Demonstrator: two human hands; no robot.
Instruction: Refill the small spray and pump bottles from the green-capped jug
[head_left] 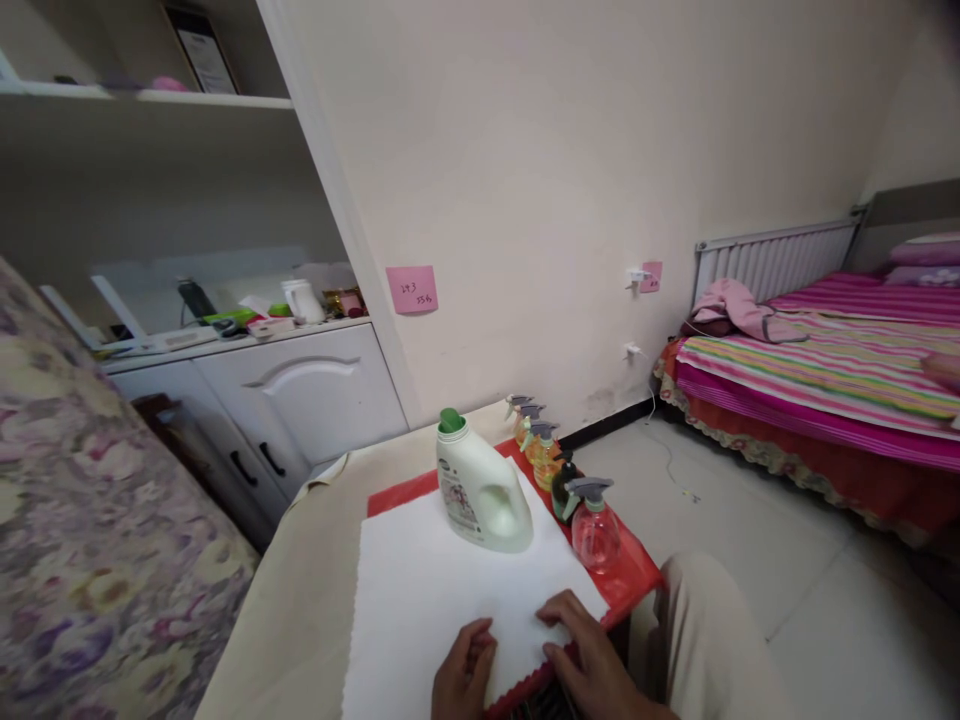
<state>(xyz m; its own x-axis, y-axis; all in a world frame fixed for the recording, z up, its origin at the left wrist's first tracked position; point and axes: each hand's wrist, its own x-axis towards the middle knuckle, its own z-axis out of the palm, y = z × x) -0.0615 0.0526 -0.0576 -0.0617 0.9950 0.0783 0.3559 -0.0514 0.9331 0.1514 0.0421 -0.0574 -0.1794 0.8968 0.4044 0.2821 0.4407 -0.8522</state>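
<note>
On a white sheet [420, 600] stands a pale green detergent jug [480, 495], upright, with a green cap [451, 421] and its hollow handle to the right. Near the sheet's front edge, my left hand [463, 672] rests with loosely curled fingers and nothing visible in it. My right hand [589, 655] lies to its right, thumb and fingers apart, holding nothing. Neither hand touches the jug. Closest to my right hand is a pink spray bottle [596, 538] with a grey trigger head. Behind it stand a dark green pump bottle [562, 488] and a yellow spray bottle [546, 463].
More spray bottles [526, 425] stand farther back along the red cloth [630, 570]. Beneath lies a beige table cover [300, 590]. A floral curtain [97, 560] hangs at left, before a white cabinet [315, 400]. At right is a bed [810, 370] with striped covers.
</note>
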